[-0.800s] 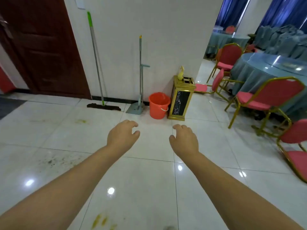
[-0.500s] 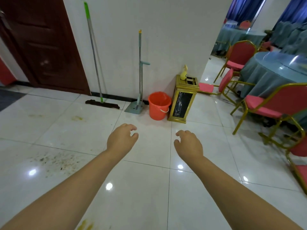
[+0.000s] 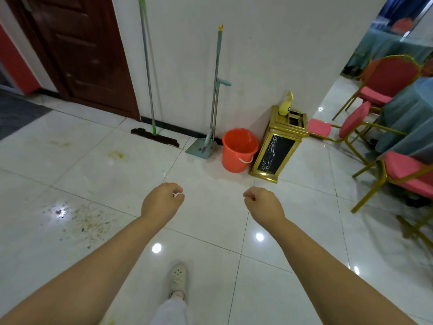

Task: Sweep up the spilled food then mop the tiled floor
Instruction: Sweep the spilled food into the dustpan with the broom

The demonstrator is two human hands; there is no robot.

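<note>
Crumbs of spilled food (image 3: 82, 221) lie scattered on the white tiled floor (image 3: 210, 231) to my left, and a yellowish stain (image 3: 116, 155) marks a tile further ahead. A flat mop with a green-tipped handle (image 3: 150, 90) leans on the wall. Beside it stands a grey long-handled dustpan and broom set (image 3: 210, 127). An orange bucket (image 3: 237, 150) sits to its right. My left hand (image 3: 161, 202) and my right hand (image 3: 263, 205) reach forward over the floor, fingers loosely curled, holding nothing.
A gold and black bin (image 3: 278, 146) with a yellow spray bottle (image 3: 286, 104) on top stands by the wall corner. Red and gold chairs (image 3: 389, 83) and a cloth-covered table (image 3: 412, 118) fill the right. A dark door (image 3: 77, 50) is at left. My shoe (image 3: 178, 277) steps forward.
I have walked closer to the wall; the mop, dustpan and bucket appear nearer. My foot has come into view and the food crumbs now lie closer at my left.
</note>
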